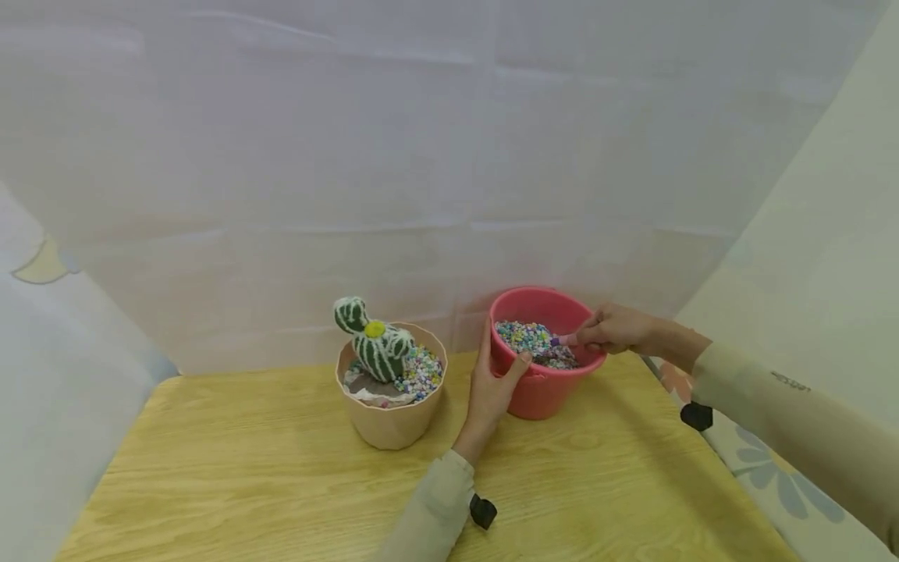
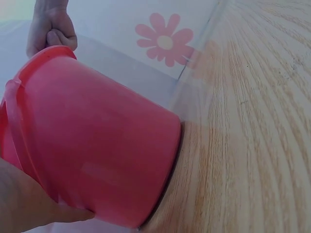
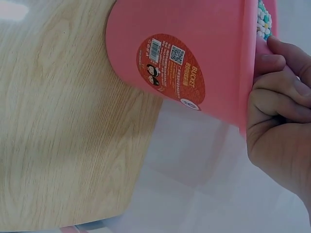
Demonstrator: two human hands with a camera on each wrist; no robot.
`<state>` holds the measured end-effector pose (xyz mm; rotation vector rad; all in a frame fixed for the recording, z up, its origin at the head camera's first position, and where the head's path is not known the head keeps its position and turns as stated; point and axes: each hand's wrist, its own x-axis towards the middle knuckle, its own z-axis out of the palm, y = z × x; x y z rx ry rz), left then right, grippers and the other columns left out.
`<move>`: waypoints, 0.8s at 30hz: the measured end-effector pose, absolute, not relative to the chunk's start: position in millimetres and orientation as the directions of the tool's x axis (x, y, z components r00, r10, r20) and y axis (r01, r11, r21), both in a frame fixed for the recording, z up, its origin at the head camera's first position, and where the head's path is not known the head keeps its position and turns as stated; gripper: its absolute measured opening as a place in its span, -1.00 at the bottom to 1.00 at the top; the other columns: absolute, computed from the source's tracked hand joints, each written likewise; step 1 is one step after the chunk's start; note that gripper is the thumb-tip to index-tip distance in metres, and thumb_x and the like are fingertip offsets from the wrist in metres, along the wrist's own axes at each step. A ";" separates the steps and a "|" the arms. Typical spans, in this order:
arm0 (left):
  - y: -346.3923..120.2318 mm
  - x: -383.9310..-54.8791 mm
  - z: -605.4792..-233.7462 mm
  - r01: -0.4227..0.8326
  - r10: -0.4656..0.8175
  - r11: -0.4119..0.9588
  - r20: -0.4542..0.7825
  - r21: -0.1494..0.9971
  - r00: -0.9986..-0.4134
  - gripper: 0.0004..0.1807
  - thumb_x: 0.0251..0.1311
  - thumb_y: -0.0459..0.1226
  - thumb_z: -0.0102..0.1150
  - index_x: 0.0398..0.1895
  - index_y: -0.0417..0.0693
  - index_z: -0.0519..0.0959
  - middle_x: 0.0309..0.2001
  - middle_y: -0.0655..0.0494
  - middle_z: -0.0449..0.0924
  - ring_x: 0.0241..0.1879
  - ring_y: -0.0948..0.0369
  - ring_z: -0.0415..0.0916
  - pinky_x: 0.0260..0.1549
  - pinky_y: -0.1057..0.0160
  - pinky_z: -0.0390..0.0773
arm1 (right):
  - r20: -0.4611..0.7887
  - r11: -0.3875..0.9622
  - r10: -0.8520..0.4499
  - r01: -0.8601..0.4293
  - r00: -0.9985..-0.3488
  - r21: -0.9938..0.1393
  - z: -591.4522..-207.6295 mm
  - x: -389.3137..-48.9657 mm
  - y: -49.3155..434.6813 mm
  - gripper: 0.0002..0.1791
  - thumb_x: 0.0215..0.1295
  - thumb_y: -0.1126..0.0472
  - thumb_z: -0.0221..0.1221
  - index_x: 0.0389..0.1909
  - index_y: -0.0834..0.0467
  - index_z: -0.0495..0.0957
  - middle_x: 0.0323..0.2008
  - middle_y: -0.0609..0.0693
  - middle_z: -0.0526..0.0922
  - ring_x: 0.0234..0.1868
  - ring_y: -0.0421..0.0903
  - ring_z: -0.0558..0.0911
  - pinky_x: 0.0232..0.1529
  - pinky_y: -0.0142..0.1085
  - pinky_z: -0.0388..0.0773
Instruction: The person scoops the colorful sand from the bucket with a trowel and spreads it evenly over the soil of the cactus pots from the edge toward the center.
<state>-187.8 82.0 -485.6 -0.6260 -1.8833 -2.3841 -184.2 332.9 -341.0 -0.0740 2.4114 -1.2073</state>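
A pink bucket [image 1: 539, 396] stands on the table's right side, with small multicoloured pebbles [image 1: 523, 336] inside. My left hand [image 1: 489, 390] holds it, fingers along the left wall and thumb at the near rim. Over the right rim, my right hand [image 1: 620, 328] grips the handle of a small shovel [image 1: 564, 340]; its blade is largely hidden among the pebbles. Left of the bucket is a beige flowerpot [image 1: 390, 428]. A green and white knitted cactus [image 1: 381, 357] with a yellow flower leans in it, and pebbles [image 1: 424, 371] cover its right part.
The wooden table [image 1: 267, 460] ends just right of the bucket. A white sheet [image 1: 393, 172] hangs close behind both containers. Another light wall covering with flower prints [image 1: 787, 480] runs along the right edge.
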 end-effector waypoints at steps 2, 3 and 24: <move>81.6 -187.0 -484.8 0.277 0.217 -0.255 0.333 0.927 -0.918 -0.01 0.31 -0.03 0.36 0.63 0.56 -0.08 0.58 0.24 0.04 0.49 0.16 0.08 0.32 -0.03 0.32 | -0.353 0.597 -0.249 0.143 -0.902 -0.789 -339.8 -182.0 333.6 -0.66 0.44 0.10 0.27 -0.27 0.34 0.76 -0.67 -0.03 0.30 -0.72 -0.21 0.06 -0.67 -0.38 0.08; 81.5 -186.7 -484.4 0.275 0.218 -0.249 0.331 0.928 -0.918 -0.02 0.31 -0.01 0.35 0.62 0.57 -0.08 0.58 0.26 0.05 0.49 0.17 0.09 0.31 -0.02 0.33 | -0.352 0.588 -0.247 0.149 -0.903 -0.795 -339.5 -180.9 334.1 -0.69 0.44 0.11 0.27 -0.23 0.32 0.77 -0.68 -0.04 0.30 -0.73 -0.22 0.07 -0.68 -0.39 0.08; 76.6 -179.4 -476.5 0.282 0.210 -0.153 0.310 0.947 -0.927 -0.01 0.30 0.09 0.32 0.65 0.48 -0.09 0.57 0.18 0.09 0.46 0.14 0.15 0.32 -0.03 0.32 | -0.342 0.414 -0.210 0.234 -0.916 -0.880 -340.2 -147.9 339.7 -0.59 0.49 0.16 0.21 -0.31 0.53 0.61 -0.63 0.02 0.43 -0.79 -0.27 0.10 -0.73 -0.40 0.04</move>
